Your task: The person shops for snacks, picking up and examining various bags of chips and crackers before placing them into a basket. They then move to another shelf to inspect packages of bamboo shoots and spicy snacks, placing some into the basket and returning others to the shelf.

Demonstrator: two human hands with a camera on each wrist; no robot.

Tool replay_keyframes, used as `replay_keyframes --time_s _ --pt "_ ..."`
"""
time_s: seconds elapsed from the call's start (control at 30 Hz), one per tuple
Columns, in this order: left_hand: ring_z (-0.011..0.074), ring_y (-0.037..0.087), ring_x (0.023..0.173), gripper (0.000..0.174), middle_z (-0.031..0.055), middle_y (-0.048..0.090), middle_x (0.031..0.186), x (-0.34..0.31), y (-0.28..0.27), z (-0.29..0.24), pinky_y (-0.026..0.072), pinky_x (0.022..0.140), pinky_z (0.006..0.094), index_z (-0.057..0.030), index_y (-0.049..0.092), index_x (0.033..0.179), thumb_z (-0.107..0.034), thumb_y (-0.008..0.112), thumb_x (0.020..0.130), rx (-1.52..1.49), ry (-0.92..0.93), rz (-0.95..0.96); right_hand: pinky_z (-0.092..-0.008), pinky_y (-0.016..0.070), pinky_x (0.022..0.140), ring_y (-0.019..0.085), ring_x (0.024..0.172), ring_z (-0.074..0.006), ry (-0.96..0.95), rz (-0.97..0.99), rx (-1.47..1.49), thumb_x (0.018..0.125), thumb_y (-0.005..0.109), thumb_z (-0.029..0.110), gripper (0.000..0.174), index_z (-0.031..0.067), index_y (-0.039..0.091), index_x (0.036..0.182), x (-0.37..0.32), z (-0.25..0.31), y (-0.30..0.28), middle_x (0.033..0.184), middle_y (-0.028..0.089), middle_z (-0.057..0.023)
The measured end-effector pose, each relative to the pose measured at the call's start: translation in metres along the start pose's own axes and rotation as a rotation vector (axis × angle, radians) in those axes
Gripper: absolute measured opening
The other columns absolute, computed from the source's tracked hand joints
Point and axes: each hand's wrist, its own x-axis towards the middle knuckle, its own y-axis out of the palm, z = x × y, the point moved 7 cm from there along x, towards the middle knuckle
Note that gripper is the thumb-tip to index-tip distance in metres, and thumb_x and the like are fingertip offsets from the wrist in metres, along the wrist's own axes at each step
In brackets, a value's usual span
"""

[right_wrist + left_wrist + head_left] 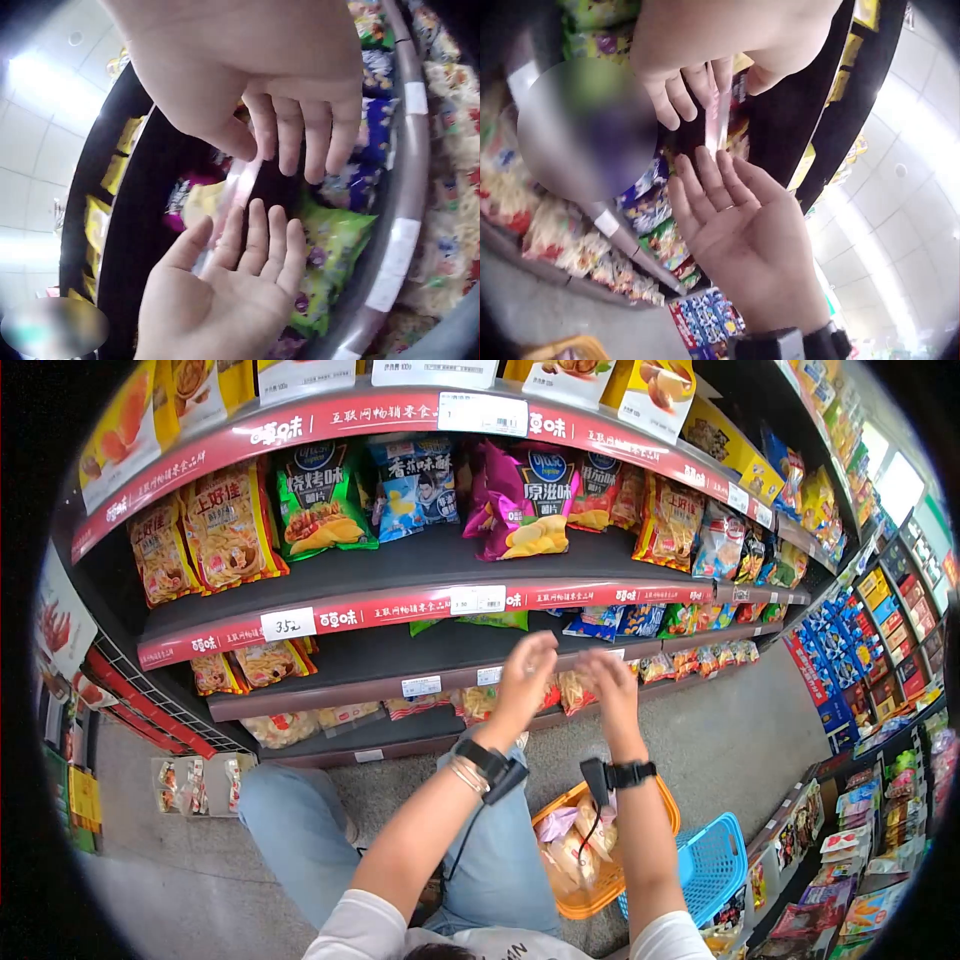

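Both hands are raised in front of a curved snack shelf (400, 582), holding nothing. My left hand (526, 678) has its fingers loosely bent and its palm turned inward. Facing it, a short gap away, is my right hand (612, 682), fingers extended; the left wrist view shows its bare palm. Nearest behind them runs the red shelf strip with price labels. A purple chip bag (538, 510) stands on the shelf above the hands. In the right wrist view a green snack bag (330, 255) lies on the lower shelf beside the left hand.
An orange basket (672, 805) holding bagged items stands on the floor by the person's knee, with a blue basket (735, 840) next to it. A small carton (200, 812) of packets sits at left. More stocked racks (870, 840) line the right.
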Motion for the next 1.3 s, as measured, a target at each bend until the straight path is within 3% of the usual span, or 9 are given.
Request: replay_keyframes --time_s 0.2,0.3,0.43,0.53,0.63,0.97,1.03,1.13,1.3 --pt "0.0173 0.051 0.109 0.039 0.0107 0.052 0.123 0.066 -0.042 -0.079 0.039 0.095 0.0291 -0.0006 0.046 0.124 -0.014 0.056 0.089 0.178 0.177 -0.154 -0.0324 0.0403 0.096 0.047 0.119 -0.0222 -0.169 0.088 0.098 0.092 0.053 0.022 0.042 0.0 0.044 0.128 0.085 0.057 0.056 0.13 0.048 -0.0135" --pt "0.024 0.048 0.116 0.045 0.0155 0.048 0.127 0.088 -0.047 -0.1 0.038 0.098 0.0331 0.0 0.043 0.127 -0.014 0.058 0.087 0.246 0.237 -0.192 -0.034 0.0276 0.107 0.035 0.129 -0.0218 -0.134 0.072 0.117 0.093 0.052 0.029 0.054 0.0004 0.034 0.135 0.118 0.06 0.067 0.139 0.037 -0.0132" --pt "0.0271 0.047 0.12 0.057 0.0207 0.047 0.129 0.114 -0.053 -0.098 0.04 0.097 0.0349 0.0028 0.038 0.13 -0.014 0.063 0.082 0.539 0.275 -0.227 -0.0323 0.0229 0.108 0.03 0.132 -0.0219 -0.2 0.049 0.034 0.092 0.053 0.036 0.066 -0.0025 0.026 0.139 0.153 0.057 0.074 0.143 0.03 -0.015" --pt "0.0379 0.047 0.115 0.067 0.0266 0.049 0.124 0.129 -0.05 -0.091 0.037 0.098 0.0403 0.0051 0.038 0.13 -0.023 0.067 0.075 0.597 0.337 -0.234 -0.0307 0.0226 0.107 0.03 0.132 -0.0224 -0.16 0.038 0.025 0.091 0.053 0.039 0.07 -0.0053 0.026 0.138 0.156 0.058 0.077 0.143 0.03 -0.017" --pt "0.0396 0.043 0.119 0.076 0.028 0.045 0.128 0.134 -0.044 -0.093 0.034 0.101 0.0413 0.007 0.035 0.131 -0.027 0.069 0.073 0.673 0.317 -0.2 -0.0329 0.0274 0.105 0.037 0.128 -0.0265 -0.193 0.022 -0.03 0.091 0.053 0.036 0.069 -0.0102 0.028 0.135 0.151 0.065 0.085 0.137 0.037 -0.0245" --pt "0.0327 0.043 0.114 0.084 0.0122 0.049 0.124 0.111 -0.039 -0.122 0.0368 0.092 0.0447 -0.0022 0.037 0.134 -0.037 0.075 0.067 0.807 0.294 -0.261 -0.0246 0.0409 0.08 0.054 0.087 -0.0114 -0.226 0.098 0.061 0.083 0.068 0.025 0.055 -0.005 0.046 0.123 0.138 0.08 0.091 0.097 0.059 -0.006" --pt "0.031 0.042 0.112 0.085 0.0098 0.048 0.119 0.111 -0.038 -0.127 0.0371 0.088 0.0453 -0.004 0.04 0.131 -0.038 0.078 0.064 0.88 0.295 -0.277 -0.0244 0.0408 0.081 0.054 0.087 -0.011 -0.197 0.154 0.075 0.083 0.068 0.024 0.047 -0.0022 0.05 0.118 0.135 0.08 0.094 0.096 0.06 -0.0043" --pt "0.0327 0.048 0.105 0.078 0.0147 0.052 0.112 0.097 -0.028 -0.158 0.0398 0.091 0.0422 -0.0017 0.049 0.122 -0.035 0.082 0.059 1.042 0.532 -0.304 -0.0246 0.0408 0.081 0.054 0.089 -0.0105 -0.197 0.196 0.122 0.083 0.068 0.022 0.038 0.0013 0.054 0.112 0.123 0.088 0.099 0.096 0.06 -0.0027" --pt "0.0339 0.044 0.117 0.081 0.0195 0.048 0.12 0.067 -0.027 -0.197 0.0387 0.097 0.0416 -0.0032 0.042 0.122 -0.028 0.084 0.058 0.955 0.689 -0.235 -0.028 0.0397 0.087 0.053 0.095 -0.0111 -0.308 0.177 0.149 0.08 0.07 0.015 0.04 0.0044 0.051 0.113 0.079 0.105 0.105 0.105 0.057 -0.0028"
